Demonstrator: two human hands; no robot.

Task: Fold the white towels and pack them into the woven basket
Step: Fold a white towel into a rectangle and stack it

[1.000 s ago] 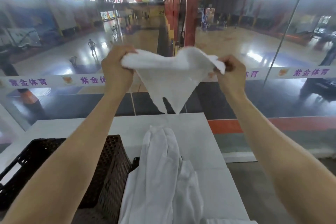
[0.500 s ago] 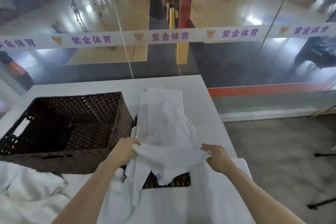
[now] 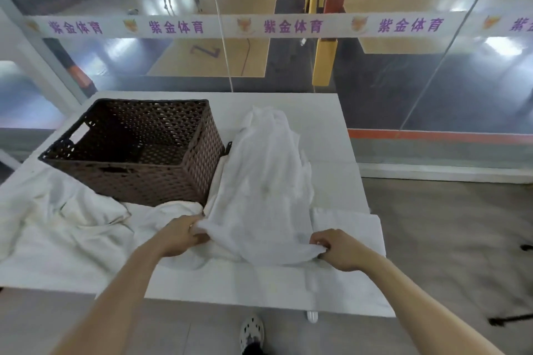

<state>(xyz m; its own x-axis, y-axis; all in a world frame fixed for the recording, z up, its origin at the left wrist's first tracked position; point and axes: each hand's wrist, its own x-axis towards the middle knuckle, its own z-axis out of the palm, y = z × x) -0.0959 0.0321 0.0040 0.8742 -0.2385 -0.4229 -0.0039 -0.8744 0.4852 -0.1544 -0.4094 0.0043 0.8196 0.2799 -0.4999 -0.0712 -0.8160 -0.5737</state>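
Observation:
A white towel (image 3: 265, 181) lies stretched lengthwise on the white table (image 3: 326, 112), running away from me to the right of the basket. My left hand (image 3: 180, 235) grips its near left corner. My right hand (image 3: 336, 248) pinches its near right corner. The brown woven basket (image 3: 135, 179) stands at the table's left, and I see nothing inside it. More white towels (image 3: 66, 216) lie crumpled in front of the basket at the near left.
A flat white cloth (image 3: 346, 277) lies under the towel at the table's near right edge. A glass wall with a printed band (image 3: 288, 26) rises right behind the table. My shoe (image 3: 251, 331) shows on the grey floor below.
The towel was held up in the air between both hands; they have since brought it down onto the table and spread it lengthwise beside the basket.

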